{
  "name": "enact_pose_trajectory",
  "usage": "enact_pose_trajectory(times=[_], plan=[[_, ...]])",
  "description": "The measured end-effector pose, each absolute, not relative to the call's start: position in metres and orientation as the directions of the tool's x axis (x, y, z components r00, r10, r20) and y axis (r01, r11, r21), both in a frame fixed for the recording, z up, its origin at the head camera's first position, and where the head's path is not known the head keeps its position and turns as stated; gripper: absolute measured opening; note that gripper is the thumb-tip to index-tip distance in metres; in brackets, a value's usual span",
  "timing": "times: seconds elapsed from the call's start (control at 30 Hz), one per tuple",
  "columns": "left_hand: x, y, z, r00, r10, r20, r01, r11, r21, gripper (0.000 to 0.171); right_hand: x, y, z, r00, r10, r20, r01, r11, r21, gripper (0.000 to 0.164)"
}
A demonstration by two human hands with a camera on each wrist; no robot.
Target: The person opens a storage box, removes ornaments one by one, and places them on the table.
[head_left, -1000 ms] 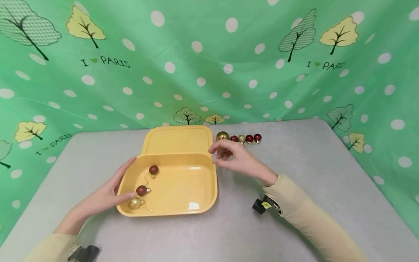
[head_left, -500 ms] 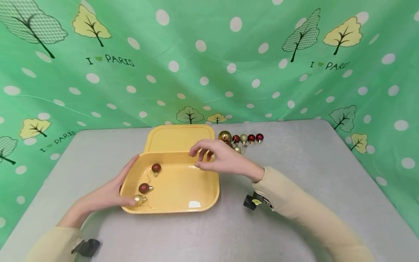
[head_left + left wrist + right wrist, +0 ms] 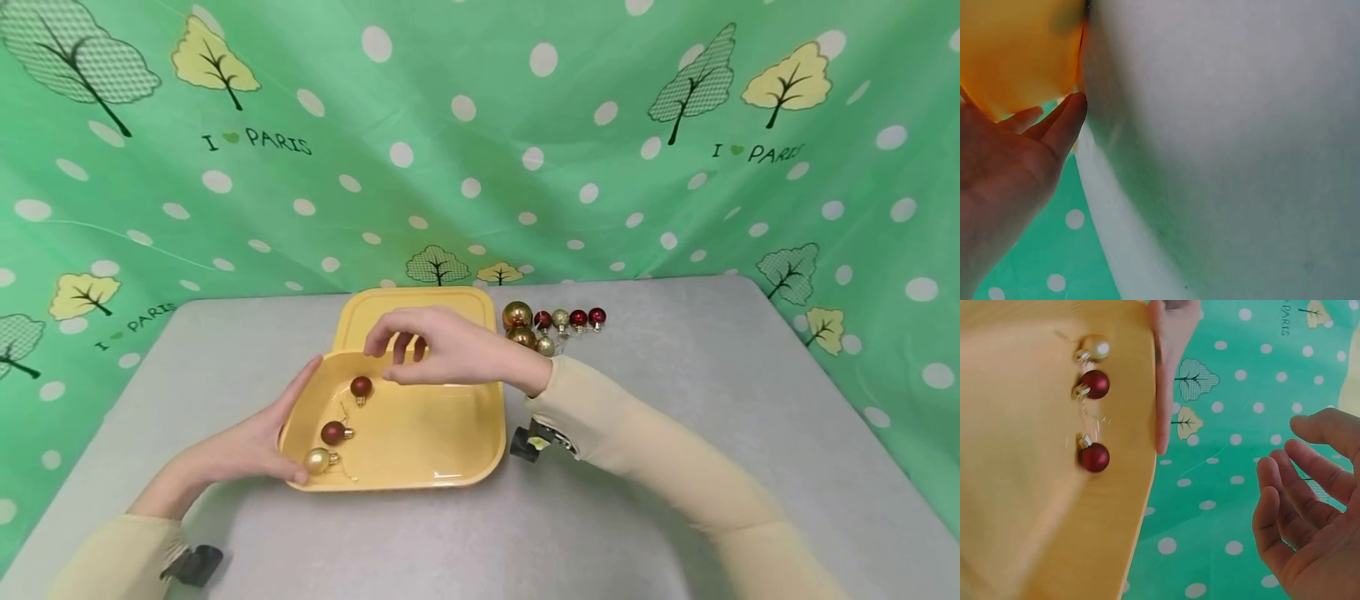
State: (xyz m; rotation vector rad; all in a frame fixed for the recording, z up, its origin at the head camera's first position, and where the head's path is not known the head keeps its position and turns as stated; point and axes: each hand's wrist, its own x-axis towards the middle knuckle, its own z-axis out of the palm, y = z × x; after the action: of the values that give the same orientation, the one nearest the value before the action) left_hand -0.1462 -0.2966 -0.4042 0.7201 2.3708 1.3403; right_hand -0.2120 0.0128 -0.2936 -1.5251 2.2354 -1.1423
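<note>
Right fingers point(image 3: 382, 327), now farther leftward, near rear red bauble point(image 3: 362, 386)

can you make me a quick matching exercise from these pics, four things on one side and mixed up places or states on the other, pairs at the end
Things:
1. box
2. left hand
3. backdrop
4. right hand

Matches:
a. over the box, holding nothing
b. yellow, with three balls inside
c. touching the box's left side
d. green with white dots

Pairs: 1-b, 2-c, 3-d, 4-a
</note>
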Motion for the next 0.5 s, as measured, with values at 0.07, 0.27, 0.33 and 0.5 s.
enact_pose_trajectory(times=[0.07,0.27,0.33,0.5], plan=[[-0.147,-0.296,-0.404,-0.820,0.572,-0.034,0.269,0.437,0.858,0.139,-0.215,0.006,-0.295,-0.445,-0.864,0.238,-0.683,0.155,-0.714,0.021],[-0.148,-0.297,-0.404,-0.818,0.574,-0.045,0.267,0.447,0.854,0.138,-0.225,-0.013,-0.308,-0.447,-0.866,0.226,-0.656,0.146,-0.740,0.019],[-0.148,-0.297,-0.404,-0.816,0.577,-0.045,0.270,0.448,0.852,0.138,-0.229,-0.019,-0.311,-0.444,-0.868,0.221,-0.653,0.144,-0.744,0.019],[-0.147,-0.297,-0.404,-0.814,0.579,-0.039,0.280,0.450,0.848,0.137,-0.235,-0.030,-0.320,-0.424,-0.885,0.193,-0.632,0.136,-0.763,0.021]])
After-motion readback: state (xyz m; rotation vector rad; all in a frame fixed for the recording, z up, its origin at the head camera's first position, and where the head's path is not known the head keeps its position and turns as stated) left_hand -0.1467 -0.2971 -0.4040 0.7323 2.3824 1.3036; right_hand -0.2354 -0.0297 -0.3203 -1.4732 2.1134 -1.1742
